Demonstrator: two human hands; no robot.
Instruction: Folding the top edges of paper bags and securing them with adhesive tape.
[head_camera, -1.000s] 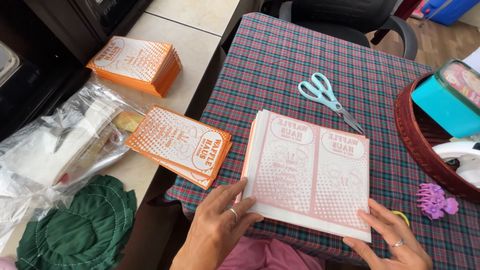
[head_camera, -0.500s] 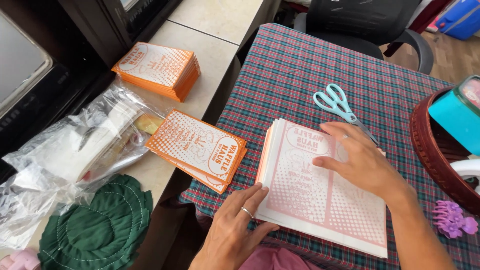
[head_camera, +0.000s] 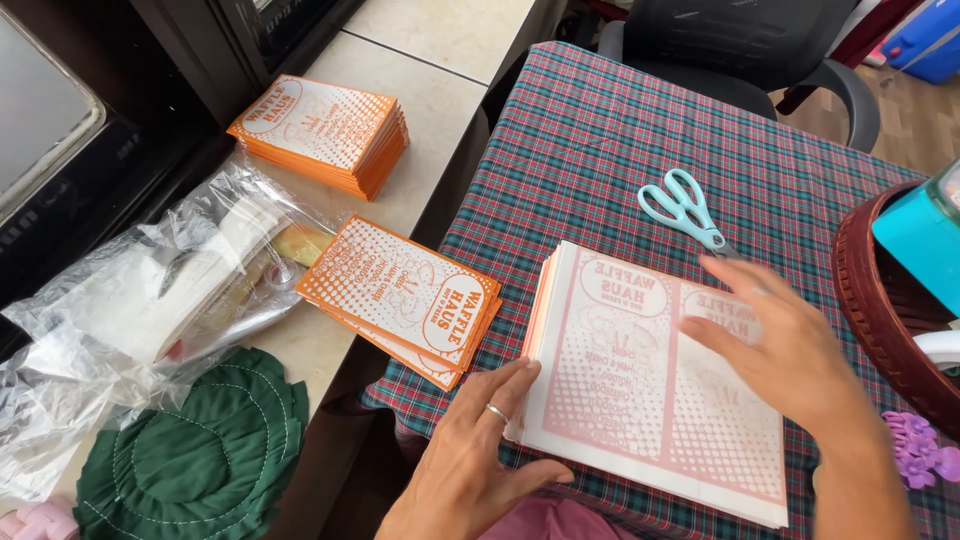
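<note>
A thick stack of white paper sheets (head_camera: 620, 390) with faint pink print lies on the plaid tablecloth (head_camera: 600, 150) in front of me. My left hand (head_camera: 480, 450), a ring on one finger, rests flat against the stack's near left edge. My right hand (head_camera: 780, 350) lies flat on the stack's right half, fingers spread. Neither hand grips anything. A smaller pile of orange-and-white printed bags (head_camera: 405, 295) sits just left of the stack, straddling the table edge. Light blue scissors (head_camera: 685, 205) lie beyond the stack.
Another pile of orange bags (head_camera: 325, 130) sits on the beige counter at left, with crumpled clear plastic wrapping (head_camera: 140, 310) and a green quilted cloth (head_camera: 200, 455). A dark red basket (head_camera: 880, 310) with a teal box stands at right. A purple hair clip (head_camera: 915, 450) and a black chair (head_camera: 740, 50) are nearby.
My right hand moved from the stack's near right corner up onto the top sheet and lies flat there. My left hand stayed at the near left edge. The view shifted left.
</note>
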